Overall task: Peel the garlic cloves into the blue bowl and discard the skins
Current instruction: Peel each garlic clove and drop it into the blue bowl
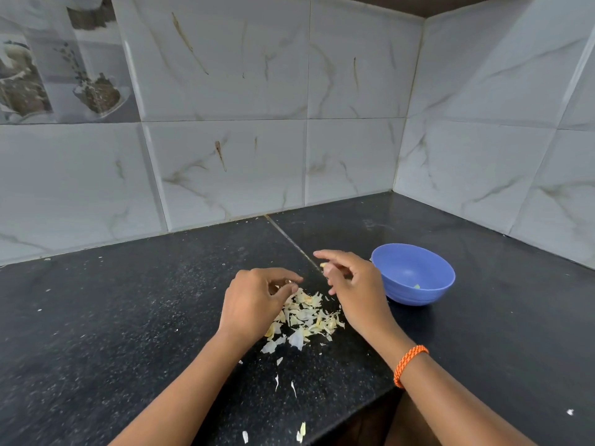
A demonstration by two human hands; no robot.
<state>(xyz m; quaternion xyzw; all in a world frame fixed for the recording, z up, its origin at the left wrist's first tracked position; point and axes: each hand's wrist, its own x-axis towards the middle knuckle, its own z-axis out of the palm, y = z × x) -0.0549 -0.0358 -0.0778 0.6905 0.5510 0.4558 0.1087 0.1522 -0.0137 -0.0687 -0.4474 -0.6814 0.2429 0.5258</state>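
- right hand (351,286) pinches a pale garlic clove (325,268) at the fingertips, just left of the blue bowl (415,275)
- left hand (254,300) curled over the skins (306,317); whether it grips anything cannot be told
- skins lie heaped on the black counter (128,317) between both hands

The counter (128,317) is polished black stone, speckled and glossy. The wall tiles (225,75) are glazed, shiny, white with marble-like veins. The blue bowl (415,275) looks like smooth plastic. The garlic skins (306,317) are thin, papery, matt. The orange wristband (409,365) is braided cord.
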